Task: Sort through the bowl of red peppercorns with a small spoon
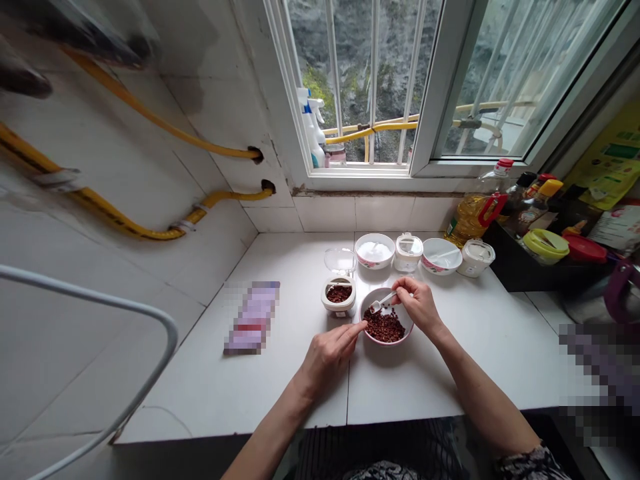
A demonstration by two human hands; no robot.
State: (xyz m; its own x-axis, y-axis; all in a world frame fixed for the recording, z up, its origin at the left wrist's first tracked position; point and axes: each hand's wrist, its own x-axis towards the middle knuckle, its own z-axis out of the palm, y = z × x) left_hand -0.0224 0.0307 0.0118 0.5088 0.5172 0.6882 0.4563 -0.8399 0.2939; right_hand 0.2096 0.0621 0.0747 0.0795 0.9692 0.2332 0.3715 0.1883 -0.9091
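My right hand (417,303) pinches the handle of a small white spoon (383,301). The spoon's scoop is inside a white bowl (376,295) with a pinkish rim, just above reddish-brown Sichuan peppercorns (384,327). On the bowl's left side, my left hand (333,347) rests its stretched-out fingertips against the rim; its thumb is hidden. Close by on the left stands a white spice jar (339,307) holding more peppercorns, its clear lid (341,260) flipped back.
Behind are a bowl of white granules (375,252), a lidded jar (409,252), another bowl (441,257) with a white spoon and a second lidded jar (477,258). A blurred purple packet (253,319) lies left. An oil bottle (473,210) stands at back right.
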